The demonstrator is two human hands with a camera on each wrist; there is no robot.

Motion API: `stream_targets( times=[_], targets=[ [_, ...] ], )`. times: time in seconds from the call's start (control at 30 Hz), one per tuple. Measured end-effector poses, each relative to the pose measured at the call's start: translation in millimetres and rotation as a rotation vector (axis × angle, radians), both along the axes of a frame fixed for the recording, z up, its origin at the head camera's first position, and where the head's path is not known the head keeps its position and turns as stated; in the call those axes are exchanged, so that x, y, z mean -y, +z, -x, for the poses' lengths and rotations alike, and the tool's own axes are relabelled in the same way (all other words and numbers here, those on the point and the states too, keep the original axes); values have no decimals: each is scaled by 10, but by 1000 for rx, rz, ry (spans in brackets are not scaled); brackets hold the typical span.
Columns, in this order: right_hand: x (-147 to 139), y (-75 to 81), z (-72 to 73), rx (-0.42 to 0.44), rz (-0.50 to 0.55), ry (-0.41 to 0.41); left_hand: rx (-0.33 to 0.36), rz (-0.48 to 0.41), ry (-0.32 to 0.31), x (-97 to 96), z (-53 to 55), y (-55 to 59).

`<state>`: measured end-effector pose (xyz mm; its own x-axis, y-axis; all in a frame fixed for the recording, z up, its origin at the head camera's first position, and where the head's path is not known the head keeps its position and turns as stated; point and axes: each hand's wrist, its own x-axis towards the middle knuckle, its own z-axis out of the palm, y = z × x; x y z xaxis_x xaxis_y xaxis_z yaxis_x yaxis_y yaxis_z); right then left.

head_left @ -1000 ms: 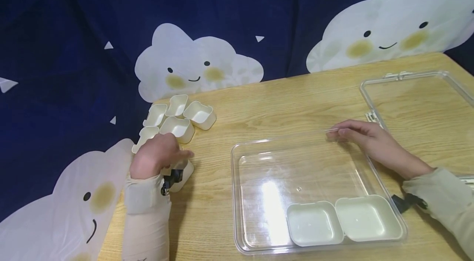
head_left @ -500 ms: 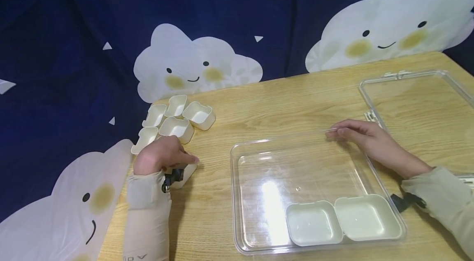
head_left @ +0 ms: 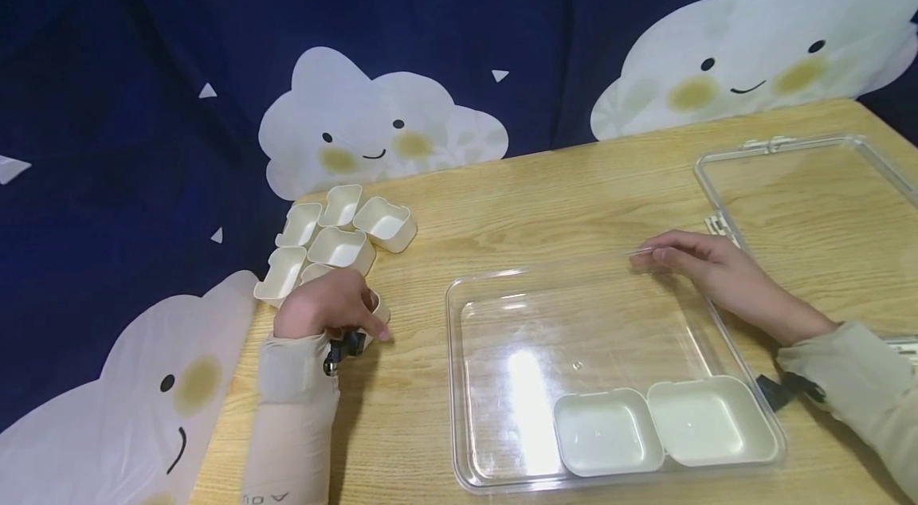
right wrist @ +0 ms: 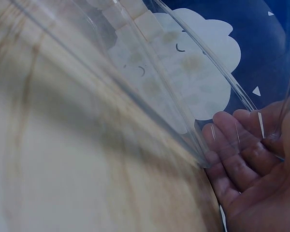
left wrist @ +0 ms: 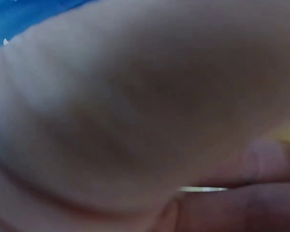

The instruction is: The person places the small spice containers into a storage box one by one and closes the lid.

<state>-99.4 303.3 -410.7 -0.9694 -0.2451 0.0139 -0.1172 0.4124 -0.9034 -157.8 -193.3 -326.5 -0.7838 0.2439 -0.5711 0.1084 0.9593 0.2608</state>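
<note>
Comparing views, we find the left hand (head_left: 326, 306) over a cup (head_left: 382, 309), partly hidden, beside the other cups (head_left: 343, 250) on the table (head_left: 423, 377). The left wrist view gives only blurred palm and fingers; we cannot tell whether they pinch the cup. The right hand (head_left: 706, 270) pinches the far right corner of the box (head_left: 495, 354); only the right wrist view shows its palm side and bent fingers (right wrist: 239, 166).
</note>
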Motion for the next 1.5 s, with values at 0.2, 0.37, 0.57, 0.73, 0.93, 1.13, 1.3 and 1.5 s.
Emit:
stream_targets(
  times=[0.2,0.37,0.57,0.73,0.93,1.13,1.3,1.5],
  targets=[
    [10,11,-32,33,-14,-63,-13,-8,-26,-31,-11,-19],
    [12,11,-35,21,-16,-56,-5,-19,-26,-55,-20,-20],
    [11,0,-20,9,-5,-35,-2,-44,-50,-75,-47,-11],
    [-1,-9,-12,-1,-11,-27,-46,-56,-154,-107,-54,0],
    [2,-3,-10,-2,-21,-29,-104,-22,-230,-131,-60,6],
    [20,17,-23,32,-39,-74,-161,-16,-271,-153,-71,8],
    [24,22,-28,35,-45,-75,-228,-16,-283,-172,-84,26],
    [19,16,-23,32,-49,-77,-280,8,-321,-220,-107,66]
  ],
)
